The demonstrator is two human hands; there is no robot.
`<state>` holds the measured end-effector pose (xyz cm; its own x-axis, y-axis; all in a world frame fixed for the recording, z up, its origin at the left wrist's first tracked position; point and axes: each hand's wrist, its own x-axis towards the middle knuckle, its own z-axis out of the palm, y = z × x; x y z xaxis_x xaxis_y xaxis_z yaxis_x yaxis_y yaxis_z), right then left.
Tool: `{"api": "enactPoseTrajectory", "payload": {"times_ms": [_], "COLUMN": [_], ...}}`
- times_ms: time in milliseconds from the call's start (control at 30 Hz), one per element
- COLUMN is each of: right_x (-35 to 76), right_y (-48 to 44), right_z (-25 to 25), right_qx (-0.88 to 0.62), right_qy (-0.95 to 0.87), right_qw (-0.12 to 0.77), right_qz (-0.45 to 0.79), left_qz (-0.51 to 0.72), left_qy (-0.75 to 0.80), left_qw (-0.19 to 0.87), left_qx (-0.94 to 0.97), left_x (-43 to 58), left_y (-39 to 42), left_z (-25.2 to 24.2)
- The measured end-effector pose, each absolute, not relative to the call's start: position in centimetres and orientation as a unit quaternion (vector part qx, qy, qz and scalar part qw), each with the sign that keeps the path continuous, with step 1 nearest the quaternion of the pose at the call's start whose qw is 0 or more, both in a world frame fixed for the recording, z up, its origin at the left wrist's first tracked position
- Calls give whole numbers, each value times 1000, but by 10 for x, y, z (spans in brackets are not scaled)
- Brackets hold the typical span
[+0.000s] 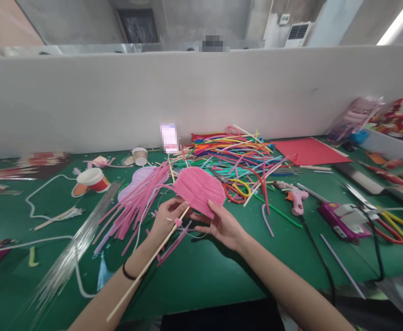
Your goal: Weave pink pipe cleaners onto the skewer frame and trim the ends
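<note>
Left hand (167, 221) pinched the wooden stick (153, 257) beside the ridged pink disc (199, 188) at seven o'clock; right hand (224, 228) gripped its edge at five, seemingly to keep it steady!

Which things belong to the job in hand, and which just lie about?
Likely in the job: pink piece, held by left hand and right hand; wooden stick; perhaps pink strips, glue gun.

Apparently lying about: red-banded paper cup, blue tassel, red sheet.
</note>
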<state>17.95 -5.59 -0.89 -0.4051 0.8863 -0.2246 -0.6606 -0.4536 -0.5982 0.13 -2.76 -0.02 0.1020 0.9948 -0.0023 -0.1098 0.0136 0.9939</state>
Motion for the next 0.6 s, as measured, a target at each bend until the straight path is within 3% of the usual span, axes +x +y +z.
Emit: {"api": "enactPoseTrajectory", "payload": {"times_ms": [400, 600], "right_x": [187, 185], "right_y": [-51, -53], "right_z": [-8, -6], "right_qx": [-274, -198], "right_qy": [-120, -168], "right_qw": [499, 504], "right_qz": [813, 824], "left_qz": [508, 459], "left_qy": [436, 285], "left_qw": [557, 597], "left_qx": [492, 593], "left_x": [-1, 12], "left_y": [-26, -39], "left_z": [3, 5]}}
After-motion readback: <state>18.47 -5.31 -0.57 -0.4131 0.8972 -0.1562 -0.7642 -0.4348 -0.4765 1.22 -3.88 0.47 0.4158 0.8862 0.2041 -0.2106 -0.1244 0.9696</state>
